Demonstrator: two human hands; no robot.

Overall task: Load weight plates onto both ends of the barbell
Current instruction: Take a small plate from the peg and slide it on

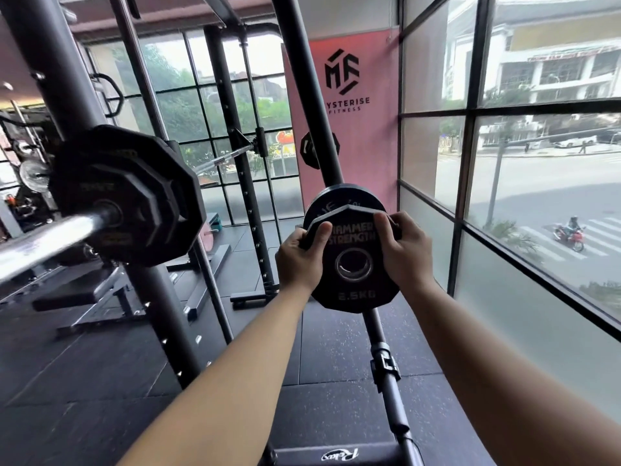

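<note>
A small black 2.5 kg weight plate (pixel 356 284) marked Hammer Strength is at centre, on or just off a storage peg of the rack upright. My left hand (pixel 297 257) grips its left edge and my right hand (pixel 405 252) grips its right edge, thumbs on the face. Behind it another black plate (pixel 342 196) stays on the same peg. At left the barbell's chrome sleeve (pixel 47 240) points toward me, with two large black plates (pixel 134 196) on it.
The slanted black rack upright (pixel 309 105) runs through the middle. A dark bench (pixel 77 290) stands lower left on black rubber flooring. Another barbell (pixel 221 159) rests on a far rack. Windows (pixel 537 163) close off the right side. A pink banner (pixel 353 112) hangs behind.
</note>
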